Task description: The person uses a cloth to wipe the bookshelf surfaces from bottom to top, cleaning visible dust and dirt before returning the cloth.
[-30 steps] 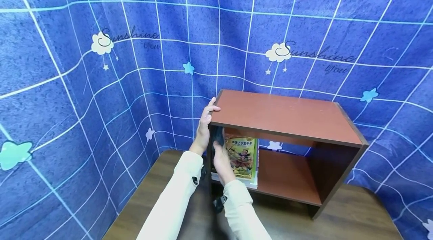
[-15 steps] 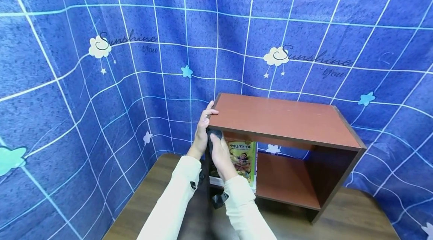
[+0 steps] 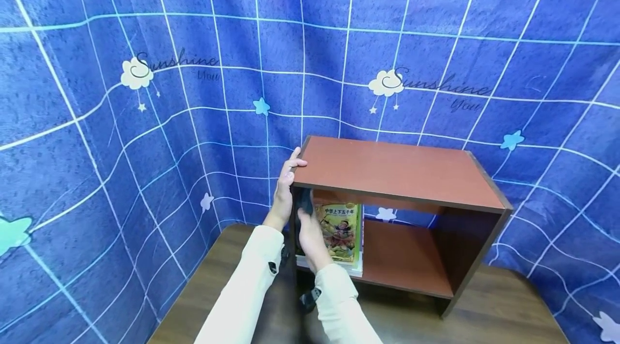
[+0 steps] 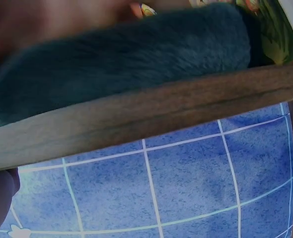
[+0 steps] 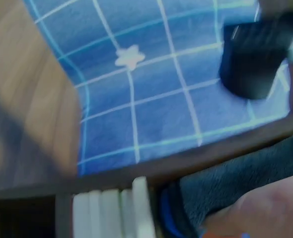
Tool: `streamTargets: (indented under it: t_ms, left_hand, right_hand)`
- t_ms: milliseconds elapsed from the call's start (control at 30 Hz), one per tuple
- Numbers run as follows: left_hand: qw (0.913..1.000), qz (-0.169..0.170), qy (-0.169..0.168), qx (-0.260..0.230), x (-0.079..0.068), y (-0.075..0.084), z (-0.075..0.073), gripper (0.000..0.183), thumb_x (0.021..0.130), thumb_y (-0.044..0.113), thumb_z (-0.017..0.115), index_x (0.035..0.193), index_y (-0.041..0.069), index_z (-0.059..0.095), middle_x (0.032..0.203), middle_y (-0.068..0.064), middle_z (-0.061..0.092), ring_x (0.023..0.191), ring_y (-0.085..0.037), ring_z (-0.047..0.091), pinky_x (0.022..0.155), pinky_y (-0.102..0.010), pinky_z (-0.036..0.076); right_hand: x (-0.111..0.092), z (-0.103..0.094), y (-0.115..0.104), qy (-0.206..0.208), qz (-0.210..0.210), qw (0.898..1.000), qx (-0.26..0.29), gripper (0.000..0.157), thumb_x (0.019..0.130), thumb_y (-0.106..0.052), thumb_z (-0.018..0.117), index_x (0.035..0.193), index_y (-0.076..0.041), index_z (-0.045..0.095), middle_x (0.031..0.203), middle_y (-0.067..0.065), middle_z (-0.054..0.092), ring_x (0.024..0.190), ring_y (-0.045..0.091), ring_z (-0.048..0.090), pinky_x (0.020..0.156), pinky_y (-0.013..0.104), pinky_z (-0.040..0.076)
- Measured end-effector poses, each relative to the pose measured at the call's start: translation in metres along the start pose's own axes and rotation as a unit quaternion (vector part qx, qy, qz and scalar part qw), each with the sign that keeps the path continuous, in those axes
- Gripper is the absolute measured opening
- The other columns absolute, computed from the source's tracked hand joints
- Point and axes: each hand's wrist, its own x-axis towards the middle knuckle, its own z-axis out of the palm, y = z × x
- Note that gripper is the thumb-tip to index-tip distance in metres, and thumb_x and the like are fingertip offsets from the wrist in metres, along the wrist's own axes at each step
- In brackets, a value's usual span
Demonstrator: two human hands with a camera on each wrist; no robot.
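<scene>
My right hand (image 3: 312, 236) grips a dark teal fleecy cloth (image 3: 305, 201) just inside the left side panel of a small brown bookshelf (image 3: 397, 169). In the right wrist view the thumb (image 5: 275, 210) lies on the cloth (image 5: 241, 173), which has a dark, blue-tinged end. From the left wrist, the cloth (image 4: 136, 59) shows close along the panel's edge (image 4: 136, 111). My left hand (image 3: 282, 196) rests against the outside of that panel, its fingertips reaching the top board. An illustrated book (image 3: 341, 231) faces outward beside the right hand, partly covered by it.
Pale page edges of several books (image 5: 107, 213) show in the right wrist view. The bookshelf's right panel (image 3: 472, 247) rises from a wooden tabletop (image 3: 504, 285). A blue grid-patterned curtain (image 3: 208, 118) hangs behind and to the left.
My right hand with the cloth has moved up along the inner panel, then back down. My left hand keeps its place on the bookshelf. The head view has shifted slightly.
</scene>
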Motion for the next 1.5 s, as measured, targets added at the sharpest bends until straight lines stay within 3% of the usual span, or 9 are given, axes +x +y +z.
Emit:
streamTargets:
  t_ms: [200, 433, 533, 700, 833, 967, 1200, 1400, 1500]
  left_hand:
    - [0.9999, -0.006, -0.011, -0.003, -0.005, 0.000, -0.001, 0.048, 0.089, 0.017, 0.024, 0.123, -0.012, 0.040, 0.154, -0.019, 0.013, 0.140, -0.037, 0.010, 0.106, -0.057, 0.012]
    - [0.9999, 0.008, -0.008, -0.003, 0.000, 0.003, -0.001, 0.049, 0.088, 0.017, 0.024, 0.122, -0.014, 0.040, 0.152, -0.026, 0.012, 0.139, -0.039, 0.010, 0.107, -0.055, 0.012]
    - [0.9999, 0.011, -0.002, 0.010, 0.001, 0.003, -0.002, 0.048, 0.088, 0.015, 0.024, 0.122, -0.013, 0.042, 0.152, -0.024, 0.014, 0.140, -0.038, 0.011, 0.108, -0.053, 0.011]
    - [0.9994, 0.018, 0.006, 0.029, 0.001, 0.002, -0.004, 0.046, 0.089, 0.012, 0.023, 0.122, -0.013, 0.043, 0.151, -0.027, 0.017, 0.139, -0.038, 0.012, 0.107, -0.055, 0.009]
    - [0.9992, 0.019, 0.006, 0.036, 0.001, 0.001, -0.004, 0.046, 0.089, 0.013, 0.023, 0.122, -0.012, 0.043, 0.150, -0.027, 0.017, 0.139, -0.039, 0.012, 0.107, -0.057, 0.008]
    - [0.9996, 0.015, 0.006, 0.023, 0.000, -0.001, -0.002, 0.046, 0.092, 0.020, 0.026, 0.121, -0.011, 0.043, 0.151, -0.027, 0.017, 0.139, -0.039, 0.012, 0.107, -0.057, 0.010]
    - [0.9997, 0.019, 0.000, 0.015, -0.001, 0.000, 0.000, 0.046, 0.090, 0.015, 0.025, 0.119, -0.016, 0.042, 0.151, -0.027, 0.017, 0.139, -0.040, 0.012, 0.107, -0.056, 0.010]
    - [1.0000, 0.004, 0.004, 0.000, -0.001, 0.001, 0.000, 0.047, 0.087, 0.012, 0.024, 0.119, -0.016, 0.042, 0.150, -0.029, 0.015, 0.139, -0.041, 0.011, 0.107, -0.056, 0.012]
    - [1.0000, 0.002, 0.004, 0.001, 0.001, 0.000, 0.001, 0.046, 0.087, 0.013, 0.024, 0.119, -0.015, 0.043, 0.151, -0.027, 0.015, 0.139, -0.041, 0.012, 0.107, -0.055, 0.013]
  right_hand:
    - [-0.024, 0.005, -0.029, -0.035, -0.057, 0.998, 0.018, 0.057, 0.100, -0.047, 0.031, 0.152, -0.029, 0.013, 0.154, -0.002, 0.018, 0.139, 0.020, 0.017, 0.110, 0.047, 0.015]
    - [-0.006, 0.003, -0.047, -0.012, -0.073, 0.997, 0.010, 0.055, 0.100, -0.043, 0.034, 0.147, -0.015, 0.029, 0.144, 0.007, 0.036, 0.129, 0.022, 0.035, 0.106, 0.042, 0.027]
    - [0.008, 0.002, -0.042, 0.015, -0.056, 0.998, -0.011, 0.063, 0.097, -0.050, 0.035, 0.149, -0.015, 0.026, 0.146, 0.008, 0.033, 0.132, 0.024, 0.032, 0.107, 0.043, 0.025]
    - [0.018, -0.002, -0.016, 0.010, -0.021, 1.000, -0.009, 0.068, 0.097, -0.054, 0.034, 0.153, -0.022, 0.013, 0.155, 0.006, 0.015, 0.140, 0.025, 0.013, 0.110, 0.047, 0.014]
    - [0.016, -0.002, 0.002, 0.008, -0.015, 1.000, -0.012, 0.067, 0.097, -0.051, 0.035, 0.153, -0.021, 0.013, 0.154, 0.009, 0.018, 0.139, 0.025, 0.017, 0.110, 0.047, 0.015]
    - [0.007, 0.000, 0.002, -0.001, -0.050, 0.998, -0.032, 0.068, 0.097, -0.052, 0.036, 0.153, -0.020, 0.011, 0.154, 0.008, 0.019, 0.138, 0.025, 0.021, 0.109, 0.048, 0.019]
    - [-0.015, 0.001, 0.003, -0.026, -0.098, 0.994, -0.032, 0.065, 0.098, -0.039, 0.045, 0.151, -0.036, 0.008, 0.155, -0.005, 0.016, 0.137, 0.017, 0.022, 0.109, 0.045, 0.020]
    - [-0.020, 0.000, 0.010, -0.001, -0.155, 0.984, -0.084, 0.090, 0.085, -0.014, 0.065, 0.151, -0.035, 0.008, 0.154, -0.011, 0.017, 0.136, 0.011, 0.023, 0.108, 0.043, 0.023]
    - [-0.020, -0.001, 0.012, 0.039, -0.161, 0.978, -0.126, 0.088, 0.083, -0.012, 0.066, 0.152, -0.028, 0.015, 0.151, -0.004, 0.028, 0.133, 0.016, 0.032, 0.105, 0.043, 0.028]
